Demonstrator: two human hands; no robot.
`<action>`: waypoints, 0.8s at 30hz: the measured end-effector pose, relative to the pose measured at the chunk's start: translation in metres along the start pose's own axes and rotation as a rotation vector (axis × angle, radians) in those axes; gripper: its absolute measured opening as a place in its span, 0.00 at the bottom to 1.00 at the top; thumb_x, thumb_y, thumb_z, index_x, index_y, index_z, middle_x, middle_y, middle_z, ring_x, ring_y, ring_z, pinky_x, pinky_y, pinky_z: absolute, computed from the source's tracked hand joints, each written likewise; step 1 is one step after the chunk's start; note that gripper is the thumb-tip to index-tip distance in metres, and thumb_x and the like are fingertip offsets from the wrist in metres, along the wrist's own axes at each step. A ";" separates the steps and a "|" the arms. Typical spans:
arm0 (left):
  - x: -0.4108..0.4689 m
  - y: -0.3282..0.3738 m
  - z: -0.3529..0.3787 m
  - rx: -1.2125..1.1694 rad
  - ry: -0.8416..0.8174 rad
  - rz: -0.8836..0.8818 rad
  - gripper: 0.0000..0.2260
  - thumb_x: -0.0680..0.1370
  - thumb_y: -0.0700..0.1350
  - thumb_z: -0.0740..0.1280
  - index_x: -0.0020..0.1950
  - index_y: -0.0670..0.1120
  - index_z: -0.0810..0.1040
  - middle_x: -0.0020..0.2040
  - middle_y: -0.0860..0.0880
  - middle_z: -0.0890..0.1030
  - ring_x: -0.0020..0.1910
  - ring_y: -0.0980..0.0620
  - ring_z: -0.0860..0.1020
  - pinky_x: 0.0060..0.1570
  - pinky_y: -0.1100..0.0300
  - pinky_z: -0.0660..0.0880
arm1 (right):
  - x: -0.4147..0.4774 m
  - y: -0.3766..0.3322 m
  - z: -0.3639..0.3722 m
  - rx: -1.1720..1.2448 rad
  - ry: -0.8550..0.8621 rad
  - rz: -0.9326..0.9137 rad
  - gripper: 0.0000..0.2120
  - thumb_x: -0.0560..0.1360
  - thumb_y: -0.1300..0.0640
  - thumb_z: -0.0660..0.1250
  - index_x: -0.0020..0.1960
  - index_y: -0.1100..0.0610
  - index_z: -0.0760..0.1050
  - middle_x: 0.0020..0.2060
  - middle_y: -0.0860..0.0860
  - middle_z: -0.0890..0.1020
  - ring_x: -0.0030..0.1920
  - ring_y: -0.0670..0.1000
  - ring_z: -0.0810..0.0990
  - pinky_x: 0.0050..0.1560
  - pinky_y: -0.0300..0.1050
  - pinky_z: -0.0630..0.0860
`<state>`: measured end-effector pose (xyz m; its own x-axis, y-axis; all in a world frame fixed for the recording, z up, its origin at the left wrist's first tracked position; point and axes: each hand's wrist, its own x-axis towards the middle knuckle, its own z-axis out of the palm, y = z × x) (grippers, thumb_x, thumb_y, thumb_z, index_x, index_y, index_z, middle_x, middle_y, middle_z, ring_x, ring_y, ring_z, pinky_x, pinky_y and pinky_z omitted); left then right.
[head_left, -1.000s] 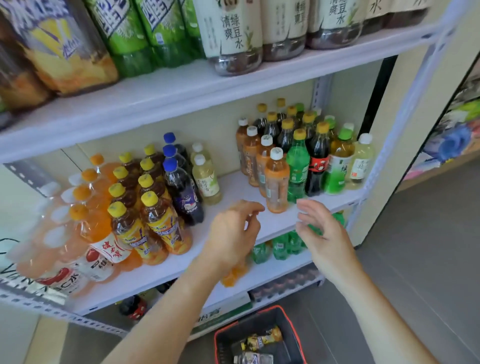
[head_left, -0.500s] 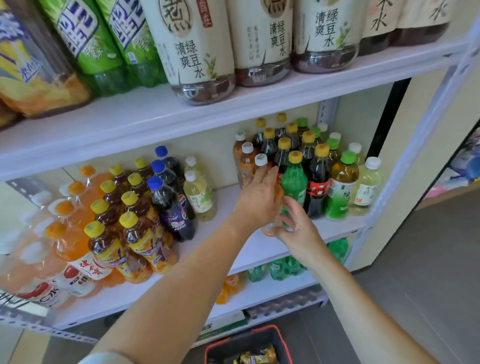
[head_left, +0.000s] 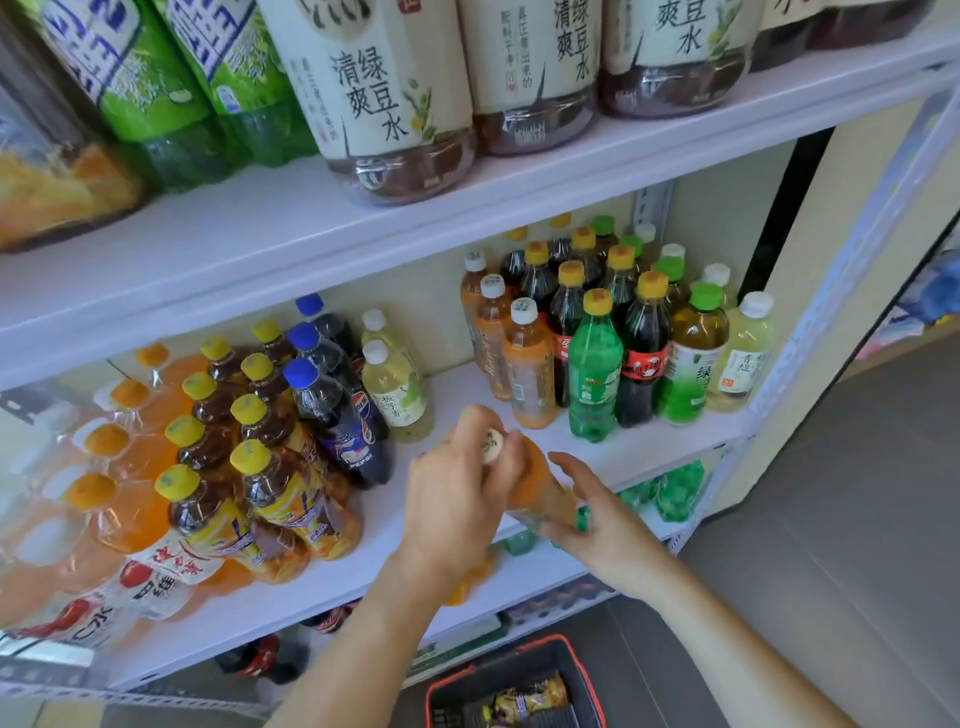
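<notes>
Head view: left hand (head_left: 457, 499) grips the white-capped neck of the tilted orange drink bottle (head_left: 531, 475); right hand (head_left: 602, 525) cups its base, fingers curled beneath. Left of the fingers stands a bottle labelled PEPSI (head_left: 347, 426); the held bottle's label is unreadable.

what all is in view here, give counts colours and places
held bottle: one, orange with white cap, tilted before the middle shelf
Pepsi bottles: three, dark with blue caps, middle shelf, left of centre
green bottle: one, yellow cap, right group's front
big bottles: several, cream labels, top shelf
basket: one, red rim, floor below
left hand: one, grips the held bottle's cap end
right hand: one, at its base, grip hidden
</notes>
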<state>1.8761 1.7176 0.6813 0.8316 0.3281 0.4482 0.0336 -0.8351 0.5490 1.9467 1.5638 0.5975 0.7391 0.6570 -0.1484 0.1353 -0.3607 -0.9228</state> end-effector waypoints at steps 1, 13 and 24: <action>0.001 0.002 -0.011 -0.048 0.075 -0.010 0.11 0.79 0.56 0.61 0.46 0.48 0.72 0.34 0.50 0.78 0.32 0.49 0.75 0.32 0.53 0.70 | -0.008 -0.002 -0.005 0.002 -0.045 0.012 0.32 0.73 0.48 0.73 0.70 0.35 0.59 0.60 0.32 0.73 0.59 0.31 0.72 0.56 0.35 0.71; 0.000 -0.009 -0.065 -0.851 0.430 -0.564 0.12 0.76 0.54 0.61 0.36 0.53 0.78 0.33 0.53 0.71 0.33 0.52 0.69 0.30 0.59 0.69 | -0.057 -0.070 -0.035 0.840 -0.062 0.003 0.32 0.62 0.41 0.80 0.61 0.52 0.76 0.49 0.62 0.82 0.41 0.62 0.83 0.37 0.46 0.81; -0.010 -0.012 -0.067 -1.047 0.331 -0.737 0.05 0.76 0.52 0.69 0.43 0.52 0.80 0.38 0.47 0.76 0.41 0.47 0.75 0.43 0.49 0.74 | -0.073 -0.074 -0.021 0.720 0.086 -0.159 0.33 0.60 0.50 0.83 0.62 0.48 0.75 0.54 0.52 0.81 0.51 0.57 0.84 0.50 0.53 0.81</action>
<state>1.8303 1.7541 0.7174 0.6246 0.7717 -0.1199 -0.1493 0.2687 0.9516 1.8966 1.5286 0.6843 0.7998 0.6002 0.0077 -0.1989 0.2772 -0.9400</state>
